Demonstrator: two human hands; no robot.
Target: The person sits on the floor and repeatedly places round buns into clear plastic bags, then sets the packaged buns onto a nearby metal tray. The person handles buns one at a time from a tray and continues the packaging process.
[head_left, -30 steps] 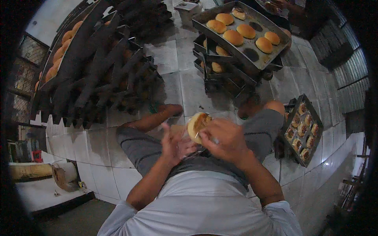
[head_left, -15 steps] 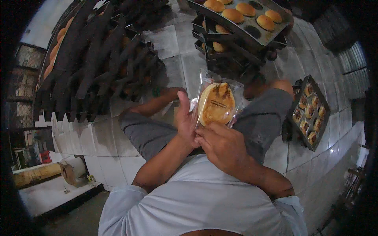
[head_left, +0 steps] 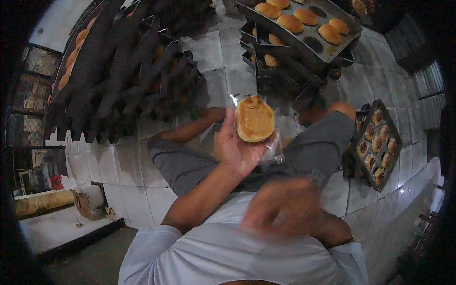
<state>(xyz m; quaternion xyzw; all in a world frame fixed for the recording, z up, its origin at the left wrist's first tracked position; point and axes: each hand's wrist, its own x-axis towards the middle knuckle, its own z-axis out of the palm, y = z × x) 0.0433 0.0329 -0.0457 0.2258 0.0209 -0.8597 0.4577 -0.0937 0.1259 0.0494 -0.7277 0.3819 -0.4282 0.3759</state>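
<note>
found golden-brown oval bun [head_left: 255, 119] in clear plastic bag [head_left: 274, 153] clamped in nearer left hand [head_left: 236, 149], long axis forward; could not tell grip of blurred right hand [head_left: 286, 205].

You wear a pale, near-white shirt [head_left: 228, 237], softly creased across the front, with a curved neckline [head_left: 251, 281] at the lower edge of the view. Its short left sleeve [head_left: 149, 242] and right sleeve [head_left: 349, 261] look faintly bluish and fit loosely, ending on your upper arms in plain hems. Below it you have on dark grey shorts [head_left: 185, 161], plain and matte, with wide legs that end about your knees. Your forearms are bare, as is your left hand [head_left: 240, 151]; your right hand [head_left: 285, 204] is too blurred for detail.
</note>
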